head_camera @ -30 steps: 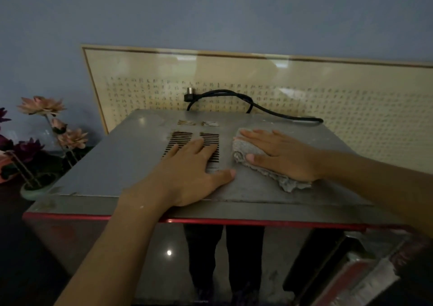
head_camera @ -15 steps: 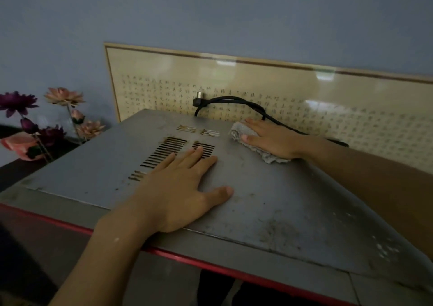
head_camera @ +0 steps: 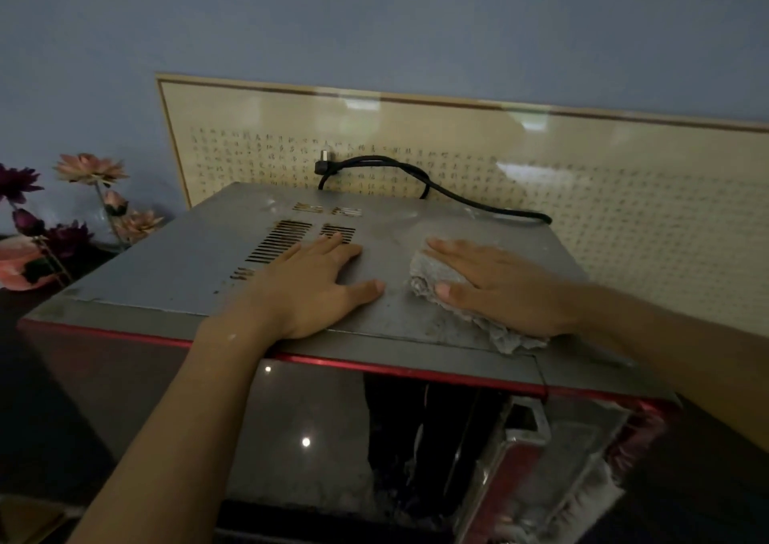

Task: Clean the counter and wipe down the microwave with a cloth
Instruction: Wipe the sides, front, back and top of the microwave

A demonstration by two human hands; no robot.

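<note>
A grey microwave (head_camera: 174, 264) with a red front trim fills the middle of the view; its top has vent slots and looks smudged. My left hand (head_camera: 310, 289) lies flat on the top, fingers spread, just in front of the vents. My right hand (head_camera: 499, 289) presses flat on a crumpled grey cloth (head_camera: 432, 275) on the right part of the top; the cloth sticks out ahead of my fingers and behind my palm near the front edge. The glossy dark door (head_camera: 316, 431) below reflects a standing person's legs.
A black power cord (head_camera: 420, 177) with its plug lies along the microwave's back edge. A framed cream panel with small characters (head_camera: 624, 194) leans on the blue wall behind. Artificial pink and purple flowers (head_camera: 87, 198) stand at the left. A red and silver object (head_camera: 582, 460) sits at the lower right.
My right hand has pulled the cloth from the back of the top, near the cord, toward the front right edge. My left hand has stayed flat by the vents. The view has tilted down.
</note>
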